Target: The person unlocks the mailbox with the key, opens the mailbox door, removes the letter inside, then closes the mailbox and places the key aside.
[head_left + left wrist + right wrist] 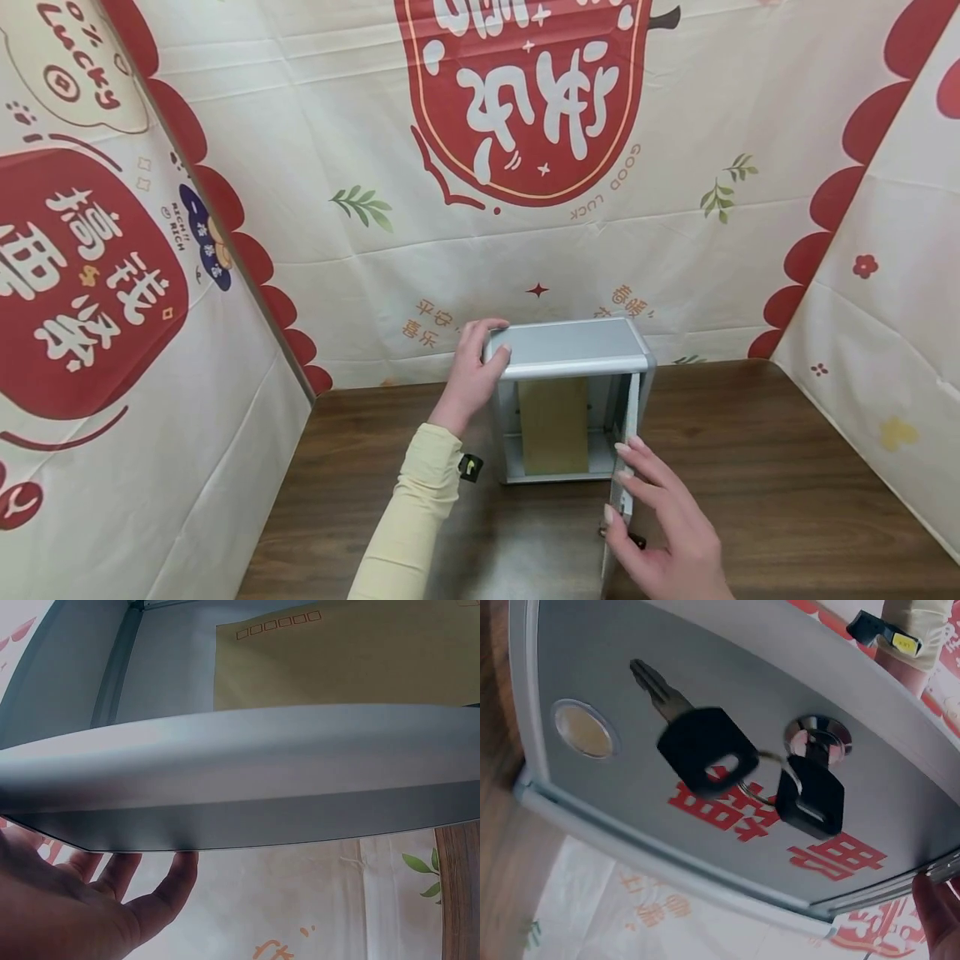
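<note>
A grey metal mailbox (573,343) stands on the table, its door (630,408) swung out toward me on the right side. Inside it is a brown envelope (553,425), whose row of small red boxes shows in the left wrist view. My left hand (474,371) grips the mailbox's top left corner, fingers at the far edge and thumb on top. With fairly straight fingers, my right hand (671,525) touches the door's upper edge. Two black-headed keys (705,750) hang on a ring at the lock (819,739), one of them in it. Red characters mark the door's outer face.
The brown wooden table (750,467) extends to both sides of the mailbox. Printed cloth (315,275) walls it in at the back, left and right, close behind the mailbox. A small black device (470,467) sits at my left wrist.
</note>
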The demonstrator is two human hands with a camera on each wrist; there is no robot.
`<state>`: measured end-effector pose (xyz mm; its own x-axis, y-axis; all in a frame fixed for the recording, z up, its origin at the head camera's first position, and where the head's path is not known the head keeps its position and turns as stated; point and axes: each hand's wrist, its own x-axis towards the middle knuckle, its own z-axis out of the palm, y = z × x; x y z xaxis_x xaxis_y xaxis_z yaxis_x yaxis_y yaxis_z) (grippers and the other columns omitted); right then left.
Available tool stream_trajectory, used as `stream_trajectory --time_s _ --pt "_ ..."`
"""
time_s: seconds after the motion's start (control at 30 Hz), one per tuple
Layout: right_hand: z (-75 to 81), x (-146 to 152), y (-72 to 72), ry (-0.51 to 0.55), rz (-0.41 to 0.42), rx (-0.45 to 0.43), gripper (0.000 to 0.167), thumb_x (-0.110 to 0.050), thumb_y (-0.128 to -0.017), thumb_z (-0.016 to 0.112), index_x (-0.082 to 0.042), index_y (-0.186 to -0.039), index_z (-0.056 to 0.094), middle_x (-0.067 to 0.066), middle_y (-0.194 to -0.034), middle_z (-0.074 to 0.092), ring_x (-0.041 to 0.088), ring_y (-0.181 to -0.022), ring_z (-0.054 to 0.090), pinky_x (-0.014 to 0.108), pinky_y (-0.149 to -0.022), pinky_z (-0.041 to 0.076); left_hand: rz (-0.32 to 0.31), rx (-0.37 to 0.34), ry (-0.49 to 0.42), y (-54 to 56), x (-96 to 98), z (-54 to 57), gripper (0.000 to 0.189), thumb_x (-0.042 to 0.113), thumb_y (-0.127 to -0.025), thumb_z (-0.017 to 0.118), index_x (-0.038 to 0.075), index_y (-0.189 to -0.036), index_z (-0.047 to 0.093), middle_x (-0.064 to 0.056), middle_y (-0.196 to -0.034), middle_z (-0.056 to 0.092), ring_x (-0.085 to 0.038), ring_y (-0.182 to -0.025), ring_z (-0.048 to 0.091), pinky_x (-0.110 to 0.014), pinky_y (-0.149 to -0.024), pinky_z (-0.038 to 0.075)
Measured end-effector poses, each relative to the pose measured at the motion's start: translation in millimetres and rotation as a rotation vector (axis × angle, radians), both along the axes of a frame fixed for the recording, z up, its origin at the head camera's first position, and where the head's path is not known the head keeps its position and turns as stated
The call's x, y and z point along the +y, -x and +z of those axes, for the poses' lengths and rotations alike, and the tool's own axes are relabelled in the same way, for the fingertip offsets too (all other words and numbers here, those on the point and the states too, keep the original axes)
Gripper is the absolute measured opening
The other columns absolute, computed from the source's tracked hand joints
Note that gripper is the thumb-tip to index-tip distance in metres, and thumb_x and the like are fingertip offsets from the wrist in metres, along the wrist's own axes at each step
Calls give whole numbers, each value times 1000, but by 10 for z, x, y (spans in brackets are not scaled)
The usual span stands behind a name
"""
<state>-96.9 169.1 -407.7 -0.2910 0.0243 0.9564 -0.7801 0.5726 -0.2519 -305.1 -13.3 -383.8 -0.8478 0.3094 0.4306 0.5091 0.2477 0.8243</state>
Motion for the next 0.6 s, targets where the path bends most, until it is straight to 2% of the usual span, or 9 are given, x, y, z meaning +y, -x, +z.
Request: stream_trajectory --time_s 0.17,0.23,0.3,0.43,0.6 --pt "-16 17 -52 150 -55 73 28 -11 -83 67 16 -89 66 33 -103 63 30 -104 63 19 -89 44 -4 -1 -1 5 -12 -8 34 21 -92 54 11 -124 57 -6 -127 44 -21 -112 45 -42 -93 37" --pt "-55 71 -69 206 -83 73 23 -5 -80 67 17 -87 65 33 -102 63 27 -101 65 18 -86 46 0 -3 0 6 -14 -9 34 21 -92 55 12 -124 57 -5 -128 44 -21 -112 45 -42 -93 37" --pt "-90 155 -105 247 -120 34 20 -1 -79 65 17 -88 65 33 -103 63 20 -99 65 17 -83 46 3 -3 4 5 -14 -8 35 21 -92 55 12 -125 57 -5 -128 44 -21 -113 45 -42 -93 37" --pt "-133 337 -141 300 -169 -3 15 6 -77 64 18 -87 65 33 -102 63 14 -97 65 14 -80 46 4 4 5 3 -10 4 36 21 -91 55 9 -126 56 -5 -128 44 -20 -114 44 -42 -95 37" --pt "-113 530 -140 329 -180 28 13 9 -75 66 19 -84 65 32 -96 65 11 -91 66 11 -75 46 2 -4 -2 -4 -1 0 35 20 -91 55 11 -124 57 -5 -128 44 -20 -115 44 -43 -96 36"
